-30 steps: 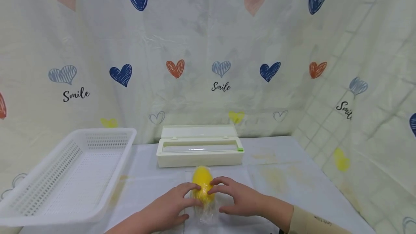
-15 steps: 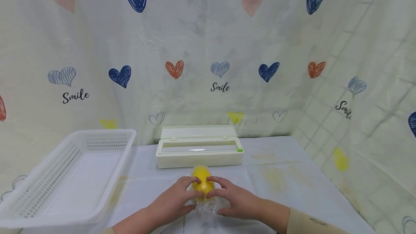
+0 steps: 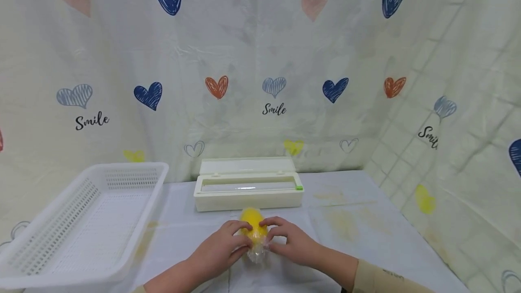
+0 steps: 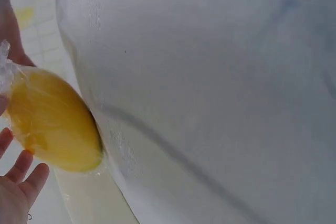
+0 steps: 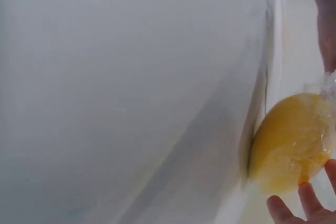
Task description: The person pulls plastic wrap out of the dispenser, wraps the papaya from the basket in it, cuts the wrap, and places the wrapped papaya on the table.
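A yellow, mango-like fruit (image 3: 251, 220) lies on the table between my two hands. Clear plastic wrap (image 3: 256, 254) covers it and is bunched at the end nearer to me. My left hand (image 3: 217, 248) holds its left side, thumb close to the bunched film. From the right, my right hand (image 3: 295, 243) grips it with curled fingers, thumb at the film. In the left wrist view the fruit (image 4: 55, 121) shows smooth under the wrap, fingertips touching its side. The right wrist view has fingertips against the wrapped fruit (image 5: 286, 145); the thumb is out of sight there.
Behind the fruit stands a long cream wrap dispenser (image 3: 248, 200), lid raised, a roll inside and a green slider at its right. At the left sits a white perforated plastic basket (image 3: 140, 220). A heart-printed curtain (image 3: 240, 58) hangs behind the white-covered table (image 3: 346, 238).
The bunched film has been gathered shorter against the fruit's near end. Both thumbs have come in closer to the film, and the fingers have drawn in around the fruit.
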The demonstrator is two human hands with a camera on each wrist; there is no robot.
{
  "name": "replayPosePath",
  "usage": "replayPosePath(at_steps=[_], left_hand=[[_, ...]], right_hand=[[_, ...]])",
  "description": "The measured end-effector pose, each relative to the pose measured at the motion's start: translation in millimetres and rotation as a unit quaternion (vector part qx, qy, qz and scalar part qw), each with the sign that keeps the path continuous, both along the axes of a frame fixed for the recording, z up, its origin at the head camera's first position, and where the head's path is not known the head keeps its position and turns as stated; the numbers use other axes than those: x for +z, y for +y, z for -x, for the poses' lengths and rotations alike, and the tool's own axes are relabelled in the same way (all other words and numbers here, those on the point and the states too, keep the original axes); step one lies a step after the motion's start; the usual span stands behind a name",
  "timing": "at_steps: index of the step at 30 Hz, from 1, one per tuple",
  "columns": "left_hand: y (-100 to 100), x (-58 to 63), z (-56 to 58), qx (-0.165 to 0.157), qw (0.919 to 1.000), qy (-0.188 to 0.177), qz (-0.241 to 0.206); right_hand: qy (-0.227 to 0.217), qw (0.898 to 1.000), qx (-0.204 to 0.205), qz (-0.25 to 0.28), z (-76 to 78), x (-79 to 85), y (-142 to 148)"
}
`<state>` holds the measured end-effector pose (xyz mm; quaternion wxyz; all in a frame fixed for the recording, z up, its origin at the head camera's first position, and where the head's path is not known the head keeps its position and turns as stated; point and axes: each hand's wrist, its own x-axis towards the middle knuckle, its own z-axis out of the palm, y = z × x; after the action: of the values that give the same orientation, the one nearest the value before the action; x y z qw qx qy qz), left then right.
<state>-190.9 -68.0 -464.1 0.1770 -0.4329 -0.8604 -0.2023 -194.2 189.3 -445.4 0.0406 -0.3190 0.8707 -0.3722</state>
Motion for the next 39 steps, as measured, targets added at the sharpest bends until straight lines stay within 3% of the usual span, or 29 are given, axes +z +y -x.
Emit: replayPosePath(at_steps=[6,13,16,19,23,25,26,28,36,39], left_hand=[[2.7,0.9,-5.2,0.031,0.9978,-0.059,0.0],[16.7,3.4,-9.0,0.088,0.9945,-0.055,-0.007],[19.2,4.6,-10.1,0.109,0.9891,-0.094,-0.029],[18.7,5.6,-10.3,0.119,0.9754,-0.171,-0.073],[17.6,8.4,-8.3,0.127,0.9447,-0.273,-0.13],[17.4,9.3,-7.1,0.13,0.9348,-0.298,-0.143],[17.3,9.3,-6.7,0.132,0.9338,-0.299,-0.145],[16.9,9.1,-6.7,0.133,0.9363,-0.288,-0.15],[16.7,5.7,-7.5,0.146,0.9637,-0.194,-0.112],[17.9,5.2,-5.9,0.147,0.965,-0.181,-0.12]], right_hand=[[-0.028,0.998,-0.052,0.025,0.7,3.6,-7.1],[-0.059,0.993,-0.081,0.057,0.7,3.9,-12.7],[-0.06,0.993,-0.086,0.061,0.5,3.1,-15.1],[-0.065,0.991,-0.09,0.073,-1.2,2.3,-17.2],[-0.089,0.986,-0.097,0.103,-3.7,3.1,-21.1],[-0.092,0.983,-0.106,0.116,-4.7,4.9,-23.4],[-0.088,0.983,-0.109,0.12,-5.1,5.6,-24.4],[-0.078,0.982,-0.116,0.125,-5.3,6.9,-26.2],[-0.054,0.983,-0.127,0.125,-3.8,4.3,-32.0],[-0.053,0.982,-0.135,0.124,-4.0,3.5,-34.2]])
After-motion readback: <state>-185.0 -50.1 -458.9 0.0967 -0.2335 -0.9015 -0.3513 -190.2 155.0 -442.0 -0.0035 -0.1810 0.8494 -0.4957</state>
